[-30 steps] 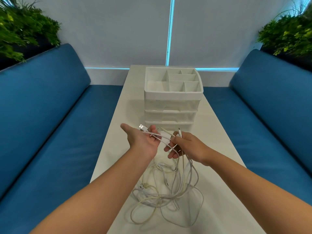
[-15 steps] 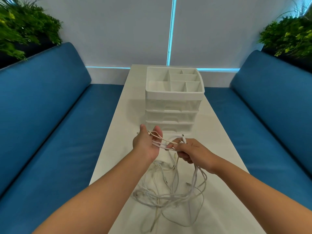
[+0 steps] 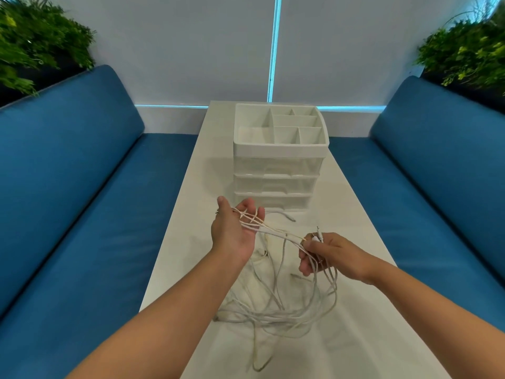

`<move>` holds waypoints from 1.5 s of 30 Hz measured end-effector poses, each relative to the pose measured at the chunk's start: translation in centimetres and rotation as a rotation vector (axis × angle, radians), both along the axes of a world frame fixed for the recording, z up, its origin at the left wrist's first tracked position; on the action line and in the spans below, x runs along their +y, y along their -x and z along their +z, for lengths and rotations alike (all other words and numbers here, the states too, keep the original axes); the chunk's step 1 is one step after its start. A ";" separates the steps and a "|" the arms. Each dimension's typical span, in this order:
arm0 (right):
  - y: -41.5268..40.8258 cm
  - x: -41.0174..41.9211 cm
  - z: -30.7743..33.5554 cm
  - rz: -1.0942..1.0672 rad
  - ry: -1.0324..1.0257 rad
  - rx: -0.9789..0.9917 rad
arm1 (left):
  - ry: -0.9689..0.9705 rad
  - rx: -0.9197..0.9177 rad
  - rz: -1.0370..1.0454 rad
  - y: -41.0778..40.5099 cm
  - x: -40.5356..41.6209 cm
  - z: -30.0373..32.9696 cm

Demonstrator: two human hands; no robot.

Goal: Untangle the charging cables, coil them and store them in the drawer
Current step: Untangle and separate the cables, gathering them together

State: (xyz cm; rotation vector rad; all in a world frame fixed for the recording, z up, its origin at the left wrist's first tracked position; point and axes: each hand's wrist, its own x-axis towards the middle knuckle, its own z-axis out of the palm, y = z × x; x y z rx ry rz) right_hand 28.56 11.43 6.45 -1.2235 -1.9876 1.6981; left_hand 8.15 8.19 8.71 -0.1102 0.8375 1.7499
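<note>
Up above the worktop point(image 3: 355, 214), the left hand point(image 3: 235, 231) is lying palm up with its fingers spread and nearly straight, and several white strands of the charging cables point(image 3: 276, 305) are running across its palm and fingers without being clasped. To its right and a little nearer, the right hand point(image 3: 325, 255) is curling its fingers round a bundle of the same strands, pinching them near their ends, so that a thin plug tip point(image 3: 317, 229) is sticking up just beyond the knuckles. Between the two hands the strands are stretching in a shallow, taut line. Below the hands the remaining length is hanging down and lying in a loose tangle of overlapping loops on the near middle of the worktop, with one loop trailing towards the near edge. One free cable end point(image 3: 289, 218) is resting on the worktop just beyond the hands, close to the foot of the drawer unit point(image 3: 276, 184). That white unit is standing at the far middle of the worktop, its three stacked drawers all pushed in and its top tray divided into open compartments. Blue sofas point(image 3: 82, 203) are flanking the worktop on the left and right, and green plants point(image 3: 32, 42) are filling both far corners behind them.
</note>
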 end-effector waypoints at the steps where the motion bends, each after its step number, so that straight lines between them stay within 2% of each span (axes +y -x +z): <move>1: 0.0 0.1 -0.2 0.012 -0.011 -0.032 | 0.001 0.032 -0.013 -0.1 -0.1 -0.3; 5: 2.5 -0.1 0.6 0.001 -0.076 0.015 | -0.005 0.169 -0.082 -1.2 -0.6 -0.9; 7: 4.5 -0.7 1.7 0.045 -0.230 0.022 | 0.006 0.223 -0.137 -1.7 -0.8 -0.9; 11: 6.4 -1.7 1.2 0.104 -0.440 0.019 | -0.019 0.226 -0.167 -1.0 -1.0 -0.5; 14: 6.0 -1.9 0.5 0.104 -0.502 0.012 | -0.065 0.232 -0.197 -0.7 -1.5 -0.2; 17: 6.0 -1.9 1.0 0.102 -0.317 0.085 | -0.120 0.289 -0.242 -0.6 -2.0 -0.4; 20: 6.5 -1.6 2.2 0.078 -0.110 0.063 | -0.131 0.480 -0.322 -0.1 -2.5 -0.8; 23: 7.4 -1.2 3.6 0.122 -0.051 -0.009 | -0.111 0.634 -0.371 -0.2 -3.2 -0.9; 25: 8.0 -1.4 3.9 0.160 -0.054 -0.015 | -0.097 0.670 -0.347 -0.6 -3.5 -0.7; 27: 8.4 -1.7 3.7 0.159 -0.083 -0.004 | -0.086 0.643 -0.315 -0.8 -3.4 -0.5; 32: 7.8 -1.9 2.9 0.130 -0.128 -0.012 | -0.078 0.399 -0.278 -0.6 -3.2 -0.6; 37: 5.0 -2.8 2.1 0.204 -0.416 -0.196 | -0.033 0.116 -0.066 0.5 -3.1 -1.1; 42: 2.8 -2.6 1.6 0.354 -0.447 -0.301 | 0.052 0.065 -0.059 0.5 -3.4 -2.0; 45: 2.3 -1.8 1.3 0.365 -0.407 -0.367 | 0.011 0.080 -0.068 0.3 -3.3 -2.1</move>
